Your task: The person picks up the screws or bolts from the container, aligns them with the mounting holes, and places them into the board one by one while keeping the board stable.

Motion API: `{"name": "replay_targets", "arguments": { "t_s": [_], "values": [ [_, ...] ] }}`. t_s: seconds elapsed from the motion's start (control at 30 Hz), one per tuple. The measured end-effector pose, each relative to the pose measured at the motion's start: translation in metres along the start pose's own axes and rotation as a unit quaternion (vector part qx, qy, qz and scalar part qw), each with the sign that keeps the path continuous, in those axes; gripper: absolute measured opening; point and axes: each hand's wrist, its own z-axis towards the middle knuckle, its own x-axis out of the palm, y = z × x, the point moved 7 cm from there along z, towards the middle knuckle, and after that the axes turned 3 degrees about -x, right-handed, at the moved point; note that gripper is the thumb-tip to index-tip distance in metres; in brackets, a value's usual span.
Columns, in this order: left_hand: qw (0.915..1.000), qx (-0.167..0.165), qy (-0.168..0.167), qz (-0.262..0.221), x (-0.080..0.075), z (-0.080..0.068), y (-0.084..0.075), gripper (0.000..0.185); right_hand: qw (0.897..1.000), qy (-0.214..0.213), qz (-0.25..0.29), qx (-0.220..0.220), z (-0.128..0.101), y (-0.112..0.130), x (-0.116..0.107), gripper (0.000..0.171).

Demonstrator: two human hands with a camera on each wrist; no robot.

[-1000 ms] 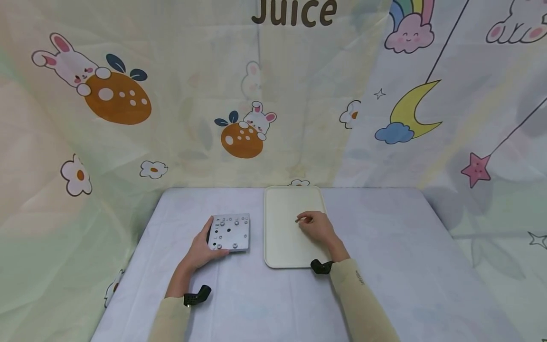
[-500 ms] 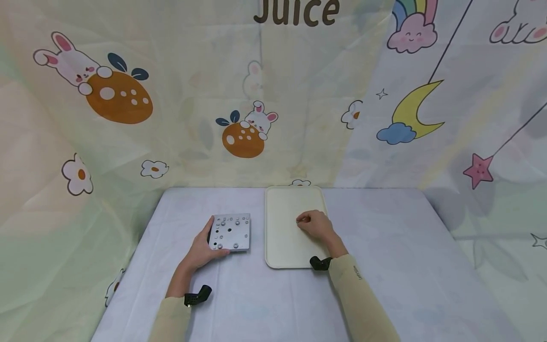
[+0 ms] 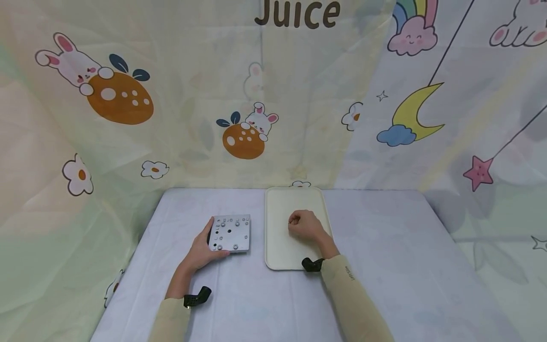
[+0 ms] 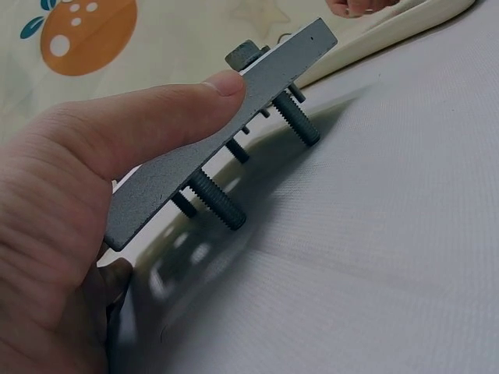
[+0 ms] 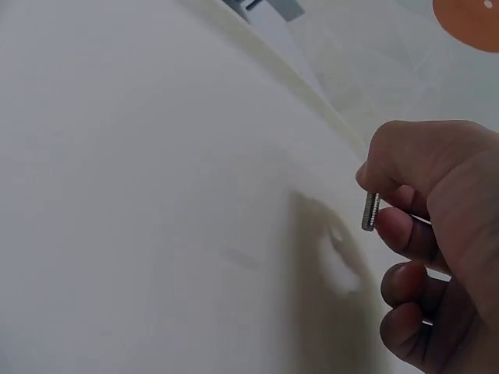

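A grey metal plate with several holes and screws through it stands on its screws on the table. My left hand grips its near left corner, thumb along the plate edge; threaded screw ends stick out below. Over the cream tray my right hand is curled, and pinches a small threaded screw between thumb and fingers just above the tray.
A pale lilac cloth covers the table. A cartoon-printed backdrop closes off the back and both sides. The tray sits right of the plate, reaching the table's far edge.
My right hand has drawn left and slightly toward me over the tray, fingers curling in round the screw. The left hand and plate have stayed put.
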Motion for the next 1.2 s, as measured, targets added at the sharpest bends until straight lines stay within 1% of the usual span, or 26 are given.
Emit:
{"name": "replay_targets", "arguments": {
  "t_s": [0.2, 0.4, 0.5, 0.7, 0.87, 1.0, 1.13, 1.2],
  "values": [
    [1.0000, 0.000, -0.003, 0.004, -0.001, 0.001, 0.000, 0.132, 0.999, -0.001, 0.027, -0.044, 0.012, 0.040, 0.009, 0.005],
    [0.9999, 0.000, -0.006, 0.010, -0.005, 0.005, -0.001, 0.133, 0.996, 0.012, 0.032, -0.078, 0.031, 0.081, 0.024, 0.006],
    [1.0000, 0.003, -0.008, 0.004, -0.006, 0.006, -0.003, 0.132, 0.995, 0.022, 0.040, -0.085, 0.039, 0.098, 0.035, 0.006],
    [0.9999, 0.012, 0.005, -0.006, -0.002, 0.007, -0.004, 0.131, 0.993, 0.044, 0.063, -0.086, 0.047, 0.127, 0.058, 0.007],
    [0.9999, 0.013, 0.006, -0.001, -0.002, 0.007, -0.003, 0.130, 0.989, 0.070, 0.072, -0.109, 0.051, 0.154, 0.073, 0.004],
    [0.9999, 0.013, 0.008, -0.007, -0.003, 0.006, -0.004, 0.129, 0.987, 0.084, 0.064, -0.118, 0.054, 0.168, 0.088, 0.004],
    [0.9997, 0.017, 0.005, -0.016, -0.003, 0.002, -0.002, 0.128, 0.987, 0.087, 0.056, -0.127, 0.053, 0.176, 0.103, 0.003],
    [0.9997, 0.013, 0.006, -0.018, -0.002, -0.002, 0.000, 0.128, 0.986, 0.090, 0.050, -0.128, 0.051, 0.177, 0.110, 0.002]
  ]
}}
